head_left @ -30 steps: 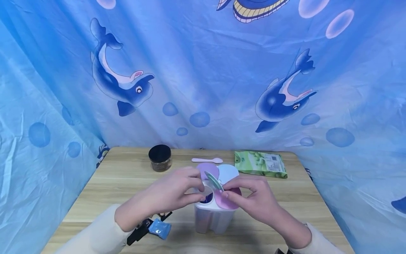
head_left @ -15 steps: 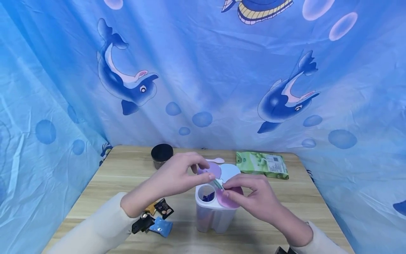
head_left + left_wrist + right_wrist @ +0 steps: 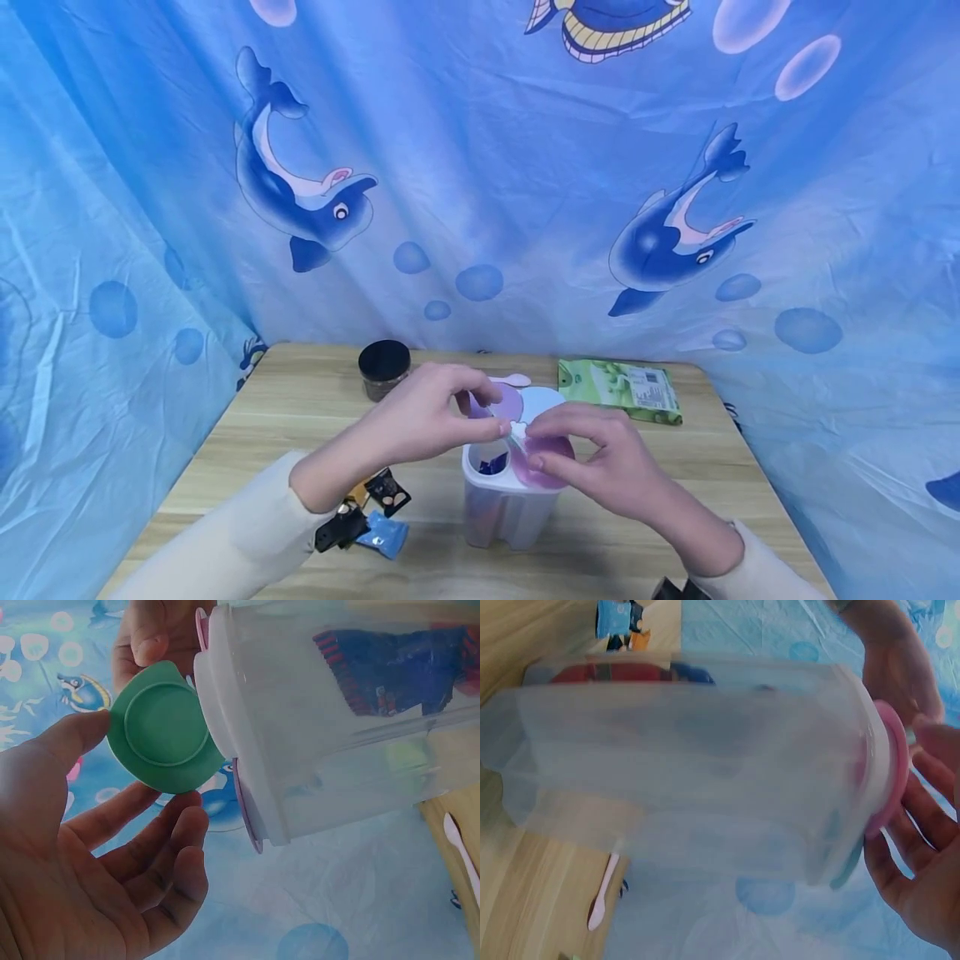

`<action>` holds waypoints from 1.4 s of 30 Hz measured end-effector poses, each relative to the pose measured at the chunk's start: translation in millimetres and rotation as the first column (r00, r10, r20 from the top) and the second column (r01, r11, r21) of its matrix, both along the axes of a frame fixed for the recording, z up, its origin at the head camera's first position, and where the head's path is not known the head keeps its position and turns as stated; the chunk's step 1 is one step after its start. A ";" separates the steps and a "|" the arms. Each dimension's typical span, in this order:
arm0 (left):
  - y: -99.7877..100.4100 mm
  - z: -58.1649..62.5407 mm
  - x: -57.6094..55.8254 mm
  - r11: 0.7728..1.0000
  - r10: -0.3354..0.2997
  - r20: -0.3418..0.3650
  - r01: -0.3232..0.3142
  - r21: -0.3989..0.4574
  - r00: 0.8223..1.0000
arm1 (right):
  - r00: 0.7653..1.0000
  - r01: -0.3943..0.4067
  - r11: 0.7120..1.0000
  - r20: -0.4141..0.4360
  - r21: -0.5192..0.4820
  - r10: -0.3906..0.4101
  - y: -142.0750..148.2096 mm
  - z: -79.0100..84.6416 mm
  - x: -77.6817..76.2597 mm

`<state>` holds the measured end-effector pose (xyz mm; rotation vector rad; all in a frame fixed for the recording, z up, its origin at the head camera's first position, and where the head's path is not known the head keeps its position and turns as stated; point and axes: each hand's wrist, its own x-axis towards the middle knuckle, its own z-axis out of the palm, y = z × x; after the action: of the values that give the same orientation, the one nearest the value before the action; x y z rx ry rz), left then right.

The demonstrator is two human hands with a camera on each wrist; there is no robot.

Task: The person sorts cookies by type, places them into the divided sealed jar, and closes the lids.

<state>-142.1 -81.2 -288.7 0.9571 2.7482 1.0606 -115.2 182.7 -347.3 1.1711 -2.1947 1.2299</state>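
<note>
A tall translucent container point(image 3: 498, 517) with a white top stands on the table. Its near-left opening is uncovered, and a dark blue packet point(image 3: 390, 671) shows inside. Over that opening, my left hand point(image 3: 442, 412) holds a round green lid point(image 3: 165, 724) by its rim, thumb on one side and fingers on the other. My right hand point(image 3: 600, 450) has thumb and fingertips at the lid's other edge, above the pink lid point(image 3: 892, 769). A purple lid point(image 3: 508, 402) and a pale blue lid point(image 3: 542, 402) cover the far openings.
Small wrapped packets, one of them blue point(image 3: 386, 535), lie left of the container near my left sleeve. Behind stand a jar with a black lid point(image 3: 384, 360), a pale pink spoon point(image 3: 600, 904) and a green pouch point(image 3: 618, 387). A sea-print curtain backs the table.
My left hand has moved up and right from the opening to the green lid, taking its rim. The lid has turned nearly edge-on in the head view. My right thumb and forefinger have spread apart.
</note>
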 end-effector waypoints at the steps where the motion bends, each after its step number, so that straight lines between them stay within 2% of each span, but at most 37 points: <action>1: -1.9 -1.2 1.1 1.000 -0.009 0.010 0.009 0.009 1.000 | 1.000 0.017 1.000 0.014 0.022 -0.017 2.4 0.0 -0.4; 6: -14.5 -13.5 4.8 0.993 -0.102 -0.001 0.102 0.061 0.995 | 0.986 0.127 0.979 0.085 0.156 -0.142 15.6 -3.2 -3.1; 10: -23.9 -25.7 7.8 0.983 -0.156 -0.038 0.159 0.093 0.987 | 0.979 0.159 0.963 0.096 0.218 -0.183 22.2 -8.6 -5.7; 18: -35.4 -50.2 12.5 0.979 -0.163 -0.116 0.175 0.102 0.980 | 0.979 0.148 0.962 0.101 0.230 -0.175 26.1 -12.7 -5.2; 22: -36.8 -55.8 13.0 0.976 -0.168 -0.142 0.185 0.119 0.976 | 0.980 0.135 0.965 0.116 0.227 -0.164 26.5 -10.9 -4.8; 27: -37.3 -57.8 14.4 0.976 -0.157 -0.136 0.175 0.129 0.978 | 0.980 0.118 0.970 0.133 0.211 -0.148 26.5 -10.5 -5.0; 32: -36.5 -60.3 12.9 0.978 -0.110 -0.102 0.126 0.167 0.989 | 0.973 0.043 0.994 0.220 0.096 -0.063 33.4 -17.9 -13.1; 36: -32.5 -68.8 5.3 0.967 -0.064 -0.005 0.064 0.246 0.998 | 0.938 -0.012 1.000 0.345 -0.017 0.017 41.4 -26.1 -24.4; 38: -30.0 -74.1 0.7 0.955 -0.080 0.066 0.058 0.293 0.995 | 0.917 -0.034 0.999 0.396 -0.040 0.047 43.9 -29.8 -28.4; 42: -27.9 -83.4 -4.7 0.926 -0.161 0.176 0.087 0.366 0.971 | 0.882 -0.089 0.994 0.459 -0.057 0.105 45.6 -34.9 -32.3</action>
<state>-146.8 -109.1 -372.1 0.9795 2.3417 1.5714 -147.5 228.3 -382.2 1.0667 -2.4517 1.7331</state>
